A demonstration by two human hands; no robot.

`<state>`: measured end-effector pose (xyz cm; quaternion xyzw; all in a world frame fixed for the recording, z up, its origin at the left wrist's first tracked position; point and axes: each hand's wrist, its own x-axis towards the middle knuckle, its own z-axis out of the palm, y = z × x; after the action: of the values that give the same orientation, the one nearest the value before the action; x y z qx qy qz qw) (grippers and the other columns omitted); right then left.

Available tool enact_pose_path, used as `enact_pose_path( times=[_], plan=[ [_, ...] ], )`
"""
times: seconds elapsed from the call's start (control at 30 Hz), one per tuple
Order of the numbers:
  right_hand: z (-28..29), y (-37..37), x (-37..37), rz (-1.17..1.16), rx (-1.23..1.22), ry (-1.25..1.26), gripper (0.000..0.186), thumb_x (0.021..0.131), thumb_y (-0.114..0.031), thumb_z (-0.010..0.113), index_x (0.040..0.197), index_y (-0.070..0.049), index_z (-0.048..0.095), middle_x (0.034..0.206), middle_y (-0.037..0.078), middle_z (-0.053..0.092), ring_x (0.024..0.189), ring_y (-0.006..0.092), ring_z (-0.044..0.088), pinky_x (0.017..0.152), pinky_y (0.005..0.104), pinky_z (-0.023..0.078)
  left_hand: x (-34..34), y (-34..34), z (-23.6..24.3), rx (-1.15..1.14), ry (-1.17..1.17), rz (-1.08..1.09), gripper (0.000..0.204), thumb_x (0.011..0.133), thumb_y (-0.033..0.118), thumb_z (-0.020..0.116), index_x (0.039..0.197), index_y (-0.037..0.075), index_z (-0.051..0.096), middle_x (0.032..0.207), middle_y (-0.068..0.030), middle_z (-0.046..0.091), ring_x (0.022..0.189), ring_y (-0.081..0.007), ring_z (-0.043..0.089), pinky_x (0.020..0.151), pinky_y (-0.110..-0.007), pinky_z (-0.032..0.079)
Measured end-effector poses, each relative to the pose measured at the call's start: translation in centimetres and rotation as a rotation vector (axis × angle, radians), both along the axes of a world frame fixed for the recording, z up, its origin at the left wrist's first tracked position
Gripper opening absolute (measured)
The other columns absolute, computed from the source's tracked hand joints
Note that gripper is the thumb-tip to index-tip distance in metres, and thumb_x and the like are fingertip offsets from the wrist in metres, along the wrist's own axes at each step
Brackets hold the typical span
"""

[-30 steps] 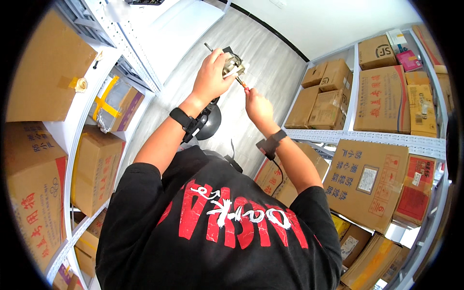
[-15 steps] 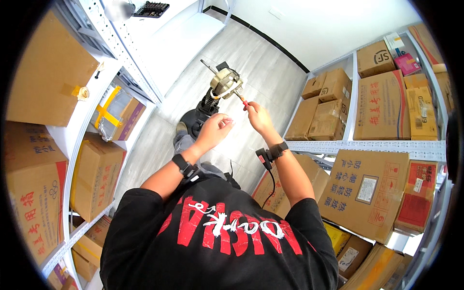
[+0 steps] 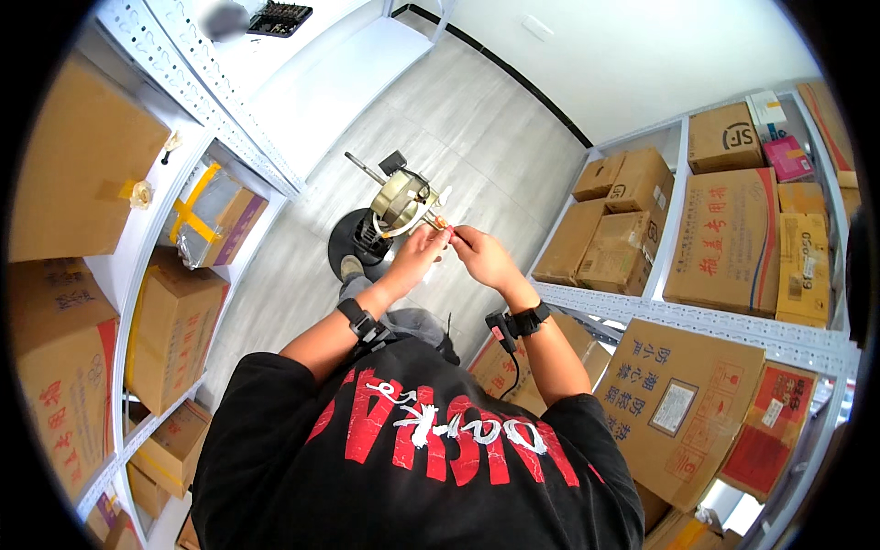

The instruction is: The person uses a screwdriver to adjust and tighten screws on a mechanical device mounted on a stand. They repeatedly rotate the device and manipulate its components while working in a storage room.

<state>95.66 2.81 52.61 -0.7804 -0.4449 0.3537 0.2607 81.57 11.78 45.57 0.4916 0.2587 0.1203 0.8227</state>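
A fan motor (image 3: 396, 200) with a metal shaft and pale cable sits atop a black pedestal stand, whose round base (image 3: 342, 243) rests on the floor. A red-handled screwdriver (image 3: 443, 225) points into the motor's lower right side. My right hand (image 3: 481, 257) is closed on the screwdriver's handle. My left hand (image 3: 412, 261) has its fingertips pinched at that same handle, just below the motor. The exact contact of the left fingertips is small and partly hidden.
Shelving on the left holds cardboard boxes (image 3: 87, 165) and a taped parcel (image 3: 206, 220). The right rack (image 3: 788, 335) is stacked with boxes. A white bench (image 3: 330, 92) and a black tool case (image 3: 278, 18) are at the top. My feet stand by the stand's base.
My left hand let go of the motor, dropped, then moved to the screwdriver handle beside my right hand. The motor now appears lower and further left, and my right hand lower.
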Motion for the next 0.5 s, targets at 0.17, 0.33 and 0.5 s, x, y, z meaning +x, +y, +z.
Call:
enact_pose_path(
  times=[0.17,0.33,0.5],
  plan=[
    [-1.2,0.0,0.0,0.041,0.087,0.135,0.03,0.094,-0.023,0.057,0.113,-0.001,0.062,0.095,0.024,0.067,0.093,0.0398,0.065,0.08,0.0428,0.05,1.3,-0.2,0.8,-0.102,-0.019,0.115,0.039,0.101,0.038,0.052,0.122,0.006,0.059,0.11,-0.001,0.062,0.099,-0.0101,0.058,0.085,-0.027,0.048],
    [-1.7,0.4,-1.2,0.052,0.16,0.064,0.024,0.096,-0.021,0.055,0.105,0.0,0.062,0.079,0.016,0.065,0.071,0.0225,0.065,0.063,0.0366,0.05,1.1,0.1,0.5,-0.194,-0.03,0.216,0.031,0.101,0.035,0.052,0.105,0.007,0.063,0.094,0.0027,0.06,0.085,-0.0063,0.056,0.079,-0.023,0.048],
    [-2.2,0.2,-1.5,-0.076,-0.016,1.217,0.031,0.102,-0.036,0.045,0.1,-0.008,0.057,0.067,0.003,0.051,0.051,0.0151,0.048,0.046,0.0282,0.039,-0.4,-0.1,2.9,-0.285,-0.027,0.146,0.029,0.101,0.034,0.052,0.097,0.008,0.063,0.078,0.0036,0.057,0.07,-0.0061,0.055,0.065,-0.022,0.046]
  ],
)
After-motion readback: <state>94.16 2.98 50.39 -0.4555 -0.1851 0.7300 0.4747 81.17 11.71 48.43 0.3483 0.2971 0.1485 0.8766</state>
